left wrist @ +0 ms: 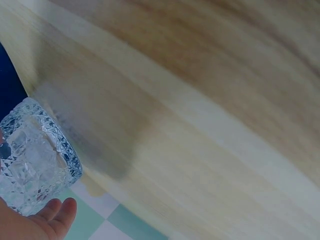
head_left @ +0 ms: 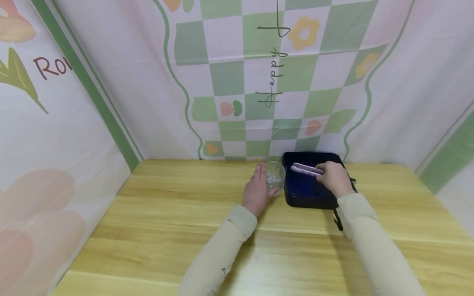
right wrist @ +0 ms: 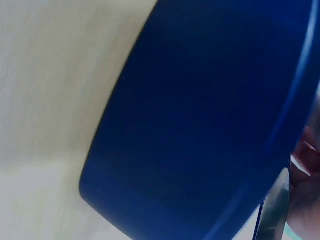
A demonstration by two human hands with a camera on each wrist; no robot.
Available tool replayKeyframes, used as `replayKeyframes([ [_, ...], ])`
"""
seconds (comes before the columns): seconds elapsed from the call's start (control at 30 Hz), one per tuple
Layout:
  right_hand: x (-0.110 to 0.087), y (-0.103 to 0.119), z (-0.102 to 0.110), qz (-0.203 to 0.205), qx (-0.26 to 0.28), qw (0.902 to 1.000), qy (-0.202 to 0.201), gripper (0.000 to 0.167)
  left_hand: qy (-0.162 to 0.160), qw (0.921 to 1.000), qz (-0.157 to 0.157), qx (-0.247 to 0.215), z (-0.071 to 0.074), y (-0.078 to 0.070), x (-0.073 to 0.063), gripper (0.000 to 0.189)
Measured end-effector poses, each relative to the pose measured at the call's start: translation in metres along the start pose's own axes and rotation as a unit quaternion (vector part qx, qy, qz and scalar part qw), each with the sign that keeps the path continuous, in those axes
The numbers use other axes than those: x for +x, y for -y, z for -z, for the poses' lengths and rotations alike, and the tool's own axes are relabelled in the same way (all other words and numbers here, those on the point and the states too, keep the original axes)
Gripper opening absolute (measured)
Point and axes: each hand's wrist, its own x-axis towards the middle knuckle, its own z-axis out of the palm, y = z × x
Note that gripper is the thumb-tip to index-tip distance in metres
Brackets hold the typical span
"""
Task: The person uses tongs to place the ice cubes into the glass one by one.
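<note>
A clear cut-glass tumbler (head_left: 275, 179) stands at the back of the table, against the left side of a dark blue tray (head_left: 307, 201). My left hand (head_left: 256, 192) holds the tumbler from its left and near sides, fingers along the left and thumb at the front. In the left wrist view, clear faceted lumps show inside the glass (left wrist: 32, 160). My right hand (head_left: 335, 179) grips one end of a pair of shiny tongs (head_left: 307, 169) above the tray, their tips pointing left. The right wrist view shows only a strip of the tongs (right wrist: 275, 207) beside the tray's wall.
A black strap with a buckle (head_left: 338, 221) lies by the tray's near right corner, partly behind my right wrist. The wooden table (head_left: 166, 213) meets a checked, flower-printed cloth (head_left: 259, 82) hanging right behind the tumbler and tray. Another printed cloth (head_left: 55, 135) hangs on the left.
</note>
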Motion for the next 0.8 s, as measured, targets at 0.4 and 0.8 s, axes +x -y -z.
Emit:
replayKeyframes([
  [0.4, -0.003, 0.006, 0.017, 0.043, 0.016, 0.9963, -0.073, 0.027, -0.004, 1.0, -0.004, 0.006, 0.001, -0.001, 0.0, 0.091],
  [0.8, -0.009, 0.025, 0.034, 0.082, 0.021, 0.9922, -0.092, 0.027, -0.007, 0.9999, -0.005, 0.011, 0.0, -0.001, 0.0, 0.092],
])
